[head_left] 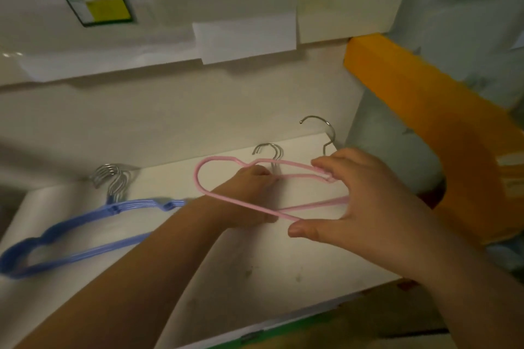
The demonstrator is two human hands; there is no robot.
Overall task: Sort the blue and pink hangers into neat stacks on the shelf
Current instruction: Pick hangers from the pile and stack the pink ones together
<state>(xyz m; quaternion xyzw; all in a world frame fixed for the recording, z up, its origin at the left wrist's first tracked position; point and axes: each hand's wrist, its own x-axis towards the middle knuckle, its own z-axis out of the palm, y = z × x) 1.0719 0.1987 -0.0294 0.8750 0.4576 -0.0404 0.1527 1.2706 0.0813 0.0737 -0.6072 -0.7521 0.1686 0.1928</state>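
**Pink hangers in both hands over the shelf**

Around us we see an orange beam [419, 110] at right and a green-and-yellow label [97, 4] on the wall behind. On the white shelf [255, 272] lies one stack of blue hangers [85, 238] at left (several, count unclear). The pink hangers [226, 198] look like two or three. Our left hand [249, 195] grips their middle; our right hand [365, 201] pinches the right end, thumb below.
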